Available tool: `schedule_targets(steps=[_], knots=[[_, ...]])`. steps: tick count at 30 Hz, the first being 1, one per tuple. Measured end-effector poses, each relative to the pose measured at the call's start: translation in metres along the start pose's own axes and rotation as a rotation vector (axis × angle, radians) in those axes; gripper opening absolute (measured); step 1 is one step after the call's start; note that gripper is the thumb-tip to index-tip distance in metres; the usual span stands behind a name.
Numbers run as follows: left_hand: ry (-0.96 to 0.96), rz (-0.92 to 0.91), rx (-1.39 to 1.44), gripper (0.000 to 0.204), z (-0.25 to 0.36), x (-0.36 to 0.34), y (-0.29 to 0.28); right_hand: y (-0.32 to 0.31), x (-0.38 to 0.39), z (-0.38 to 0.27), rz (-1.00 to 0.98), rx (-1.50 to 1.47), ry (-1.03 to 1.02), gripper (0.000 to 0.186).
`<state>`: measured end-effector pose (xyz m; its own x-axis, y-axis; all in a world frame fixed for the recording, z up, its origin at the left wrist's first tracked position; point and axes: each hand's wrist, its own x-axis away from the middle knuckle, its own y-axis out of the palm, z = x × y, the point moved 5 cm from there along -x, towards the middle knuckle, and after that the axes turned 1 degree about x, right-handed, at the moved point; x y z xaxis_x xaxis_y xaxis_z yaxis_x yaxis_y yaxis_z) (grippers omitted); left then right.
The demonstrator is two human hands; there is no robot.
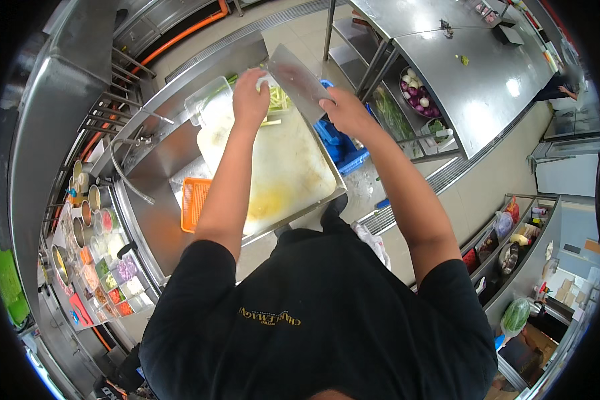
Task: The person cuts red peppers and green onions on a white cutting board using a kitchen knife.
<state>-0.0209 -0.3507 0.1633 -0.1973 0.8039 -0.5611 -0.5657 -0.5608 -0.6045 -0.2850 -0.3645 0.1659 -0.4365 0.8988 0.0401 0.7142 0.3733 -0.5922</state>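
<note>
My right hand is closed around the handle of a cleaver. The broad metal blade slants up and left above the far end of a white cutting board. Beside the blade's far end is my left hand, its fingers bent and a gap showing between them and the thumb; whether they touch the blade I cannot make out. Cut pale-green vegetable sticks lie on the board under the blade, partly hidden by it. A clear plastic container with some green stalks stands left of my left hand.
An orange basket sits in the steel sink left of the board, near a hose tap. Blue crates are on the right. A steel table with a bowl of onions beneath stands beyond. Filled ingredient trays are far left.
</note>
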Motion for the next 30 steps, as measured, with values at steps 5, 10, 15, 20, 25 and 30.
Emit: schedule_targets(steps=[5,10,15,20,25,30], knots=[[-0.223,0.355,0.089,0.014,-0.015,0.027,-0.055,-0.01,0.045,0.014,0.132,-0.031,-0.045,0.032],[-0.167,-0.124,-0.081,0.017,-0.044,0.108,-0.023,-0.009,0.139,0.027,0.134,-0.007,0.083,0.031],[0.022,-0.194,-0.279,0.031,-0.085,0.147,0.003,0.031,0.217,0.046,0.099,-0.03,0.256,0.027],[0.042,-0.4,-0.28,0.024,-0.103,0.14,0.007,0.07,0.252,0.07,0.058,0.041,0.315,0.028],[0.193,-0.62,-0.248,0.021,-0.079,0.188,-0.024,0.081,0.251,0.074,0.056,0.105,0.255,0.027],[0.21,-0.457,-0.033,0.021,-0.055,0.242,-0.076,0.096,0.241,0.047,0.023,0.217,0.119,0.022]])
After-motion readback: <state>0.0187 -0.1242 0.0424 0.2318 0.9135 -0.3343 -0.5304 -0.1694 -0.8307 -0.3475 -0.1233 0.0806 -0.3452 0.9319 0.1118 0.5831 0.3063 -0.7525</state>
